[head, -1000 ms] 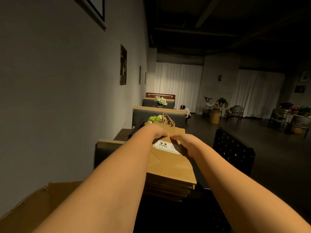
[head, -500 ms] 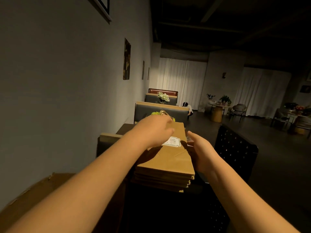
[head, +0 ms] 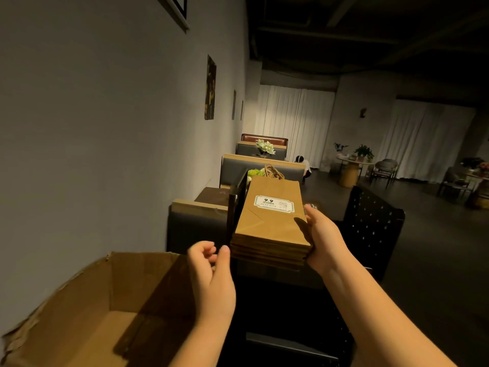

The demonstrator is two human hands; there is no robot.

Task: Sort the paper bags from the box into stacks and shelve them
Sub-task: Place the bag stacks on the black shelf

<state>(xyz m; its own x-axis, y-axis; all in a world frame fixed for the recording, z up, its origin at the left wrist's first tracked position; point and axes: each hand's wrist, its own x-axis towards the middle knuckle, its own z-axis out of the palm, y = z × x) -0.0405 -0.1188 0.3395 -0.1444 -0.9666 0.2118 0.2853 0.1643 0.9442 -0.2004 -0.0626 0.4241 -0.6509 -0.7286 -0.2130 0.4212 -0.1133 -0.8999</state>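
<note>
- Paper bags (head: 270,229), flat kraft ones with a white label on the top bag, lie in a squared stack on the dark shelf unit (head: 277,300), dead ahead at twelve o'clock from me, long axis running away toward the booth seats, twine handles at the far end.
- Cardboard box (head: 87,313) sits open at my eight o'clock against the wall; what I can see of its floor is bare, though the near part is cut off by the frame.
- From the stack, the box lies off toward seven o'clock, so I judge any further fetch would be a swing down and left.
- Right hand (head: 321,239) is the nearer one to the stack: it is pressed against the stack's three o'clock edge, thumb up along the side by the top bag, fingers wrapped under the near corner, gripping it.
- Left hand (head: 211,271) hangs just off the stack's near seven o'clock corner, not touching, fingers loosely curled with the thumb raised, holding nothing.
- My guess is the right hand is squaring the pile while the left is free to go to the box.
</note>
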